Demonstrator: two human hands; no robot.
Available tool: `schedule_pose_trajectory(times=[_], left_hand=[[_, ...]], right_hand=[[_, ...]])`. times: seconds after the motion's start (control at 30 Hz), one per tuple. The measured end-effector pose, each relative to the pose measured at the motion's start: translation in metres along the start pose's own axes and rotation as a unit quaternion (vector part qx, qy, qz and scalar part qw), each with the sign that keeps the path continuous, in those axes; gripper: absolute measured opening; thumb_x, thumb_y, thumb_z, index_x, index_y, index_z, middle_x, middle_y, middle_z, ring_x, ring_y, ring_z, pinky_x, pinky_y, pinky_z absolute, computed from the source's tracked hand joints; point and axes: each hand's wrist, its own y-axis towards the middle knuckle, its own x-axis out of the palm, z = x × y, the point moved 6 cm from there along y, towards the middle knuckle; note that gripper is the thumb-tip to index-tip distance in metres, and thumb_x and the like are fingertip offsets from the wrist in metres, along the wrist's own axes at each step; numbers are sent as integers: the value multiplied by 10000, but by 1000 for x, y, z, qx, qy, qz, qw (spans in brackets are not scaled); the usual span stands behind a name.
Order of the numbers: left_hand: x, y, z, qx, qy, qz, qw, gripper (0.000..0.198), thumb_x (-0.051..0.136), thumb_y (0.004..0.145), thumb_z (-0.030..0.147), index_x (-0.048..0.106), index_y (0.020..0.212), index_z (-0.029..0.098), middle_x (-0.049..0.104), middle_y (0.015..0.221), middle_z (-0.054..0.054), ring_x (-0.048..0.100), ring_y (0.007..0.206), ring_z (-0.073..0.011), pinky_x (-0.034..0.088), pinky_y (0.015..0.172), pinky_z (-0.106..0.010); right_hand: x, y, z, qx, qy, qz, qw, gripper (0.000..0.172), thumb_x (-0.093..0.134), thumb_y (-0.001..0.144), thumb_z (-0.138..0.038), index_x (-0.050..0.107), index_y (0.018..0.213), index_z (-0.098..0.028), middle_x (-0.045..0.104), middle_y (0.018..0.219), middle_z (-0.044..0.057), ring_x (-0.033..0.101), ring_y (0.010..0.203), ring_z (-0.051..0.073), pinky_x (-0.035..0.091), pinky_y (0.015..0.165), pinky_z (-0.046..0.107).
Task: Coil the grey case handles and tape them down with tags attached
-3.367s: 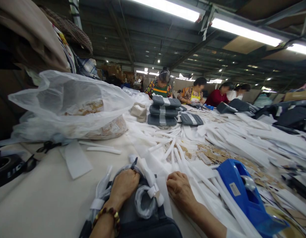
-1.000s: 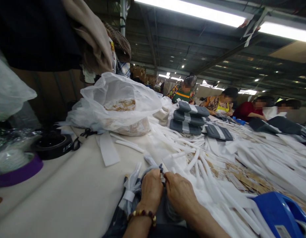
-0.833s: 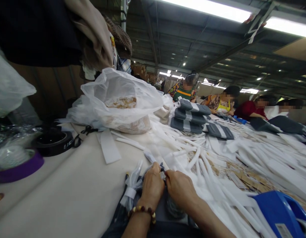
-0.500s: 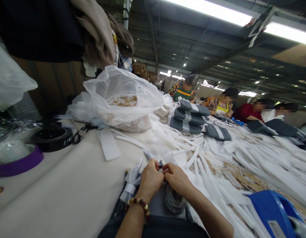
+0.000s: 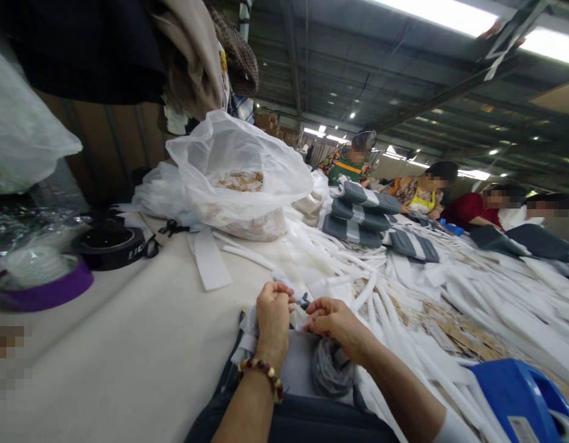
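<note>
Left hand (image 5: 272, 314) and right hand (image 5: 333, 320) are both pinching a little white wrap (image 5: 298, 315) with nearly closed fingertips, probably keeping it steady. It's hovering over the grey bag (image 5: 296, 375) at 6 o'clock; dispenser (image 5: 519, 394) is sitting at 4.

left hand (image 5: 272, 314) and right hand (image 5: 333, 320) now fingertip to fingertip above the grey bag (image 5: 293, 375) (earlier apart, flat)

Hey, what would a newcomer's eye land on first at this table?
Probably the left hand and right hand, close together at the near edge, pinching a white wrap over a grey bag. Behind them, a puffed clear plastic bag sits left, and white strips sprawl across the right of the table.
</note>
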Motion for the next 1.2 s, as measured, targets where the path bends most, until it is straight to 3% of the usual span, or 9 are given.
schedule_pose_trajectory(times=[0.13,0.33,0.47,0.53,0.63,0.8,1.0,1.1,1.2], left_hand=[[-5,0,2,8,-18,27,999,169,344,693,111,465,791,176,649,770,-41,654,709,-129,485,561,-195],[-5,-2,9,27,105,18,994,190,350,725,93,487,827,176,666,789,-52,651,725,-142,484,630,-223],[0,-10,17,61,260,-12,964,119,452,797,187,558,838,152,676,777,-118,651,809,-258,459,726,-338],[4,-13,19,75,322,-31,943,198,471,828,283,587,861,126,679,802,-166,648,826,-306,450,719,-370],[7,-16,19,87,381,-57,919,289,495,823,348,606,911,95,682,846,-196,647,841,-325,447,708,-369],[6,-16,18,94,410,-88,903,310,504,789,288,588,986,64,685,870,-208,646,852,-339,444,701,-381],[3,-6,9,65,366,-100,923,295,550,649,93,589,940,117,702,866,-128,654,831,-240,433,667,-279],[2,-2,8,53,332,-93,937,244,546,658,69,583,888,141,703,820,-85,654,776,-183,428,637,-233],[0,-2,10,53,310,-80,946,183,523,699,81,567,862,153,696,794,-83,651,764,-181,425,639,-238]], right_hand=[[1,4,0,1,3,18,1000,184,686,469,-173,529,566,-175,508,410,-65,398,412,80,244,435,223],[5,-1,0,-86,154,-15,984,306,761,464,-228,586,710,-178,557,494,-78,476,479,80,335,511,214],[2,-6,4,-123,175,-21,977,263,776,470,-195,609,672,-168,590,524,-60,509,523,84,383,564,216],[0,-8,6,-131,173,-9,976,245,774,473,-189,611,655,-168,594,529,-55,507,527,86,387,559,215],[-2,-10,7,-139,158,2,978,220,765,477,-186,609,632,-170,590,529,-52,495,524,88,377,547,215],[-3,-11,11,-170,118,22,978,184,749,508,-191,595,607,-177,551,517,-58,464,518,89,356,531,216],[-3,-13,15,-177,92,29,979,175,744,495,-187,603,598,-182,553,526,-55,471,526,98,361,530,218],[-2,-12,15,-179,93,29,979,174,740,486,-185,608,600,-179,555,528,-56,469,521,96,356,523,214],[-2,-11,16,-177,105,27,978,180,740,496,-181,611,620,-177,561,536,-54,471,523,94,359,531,214]])
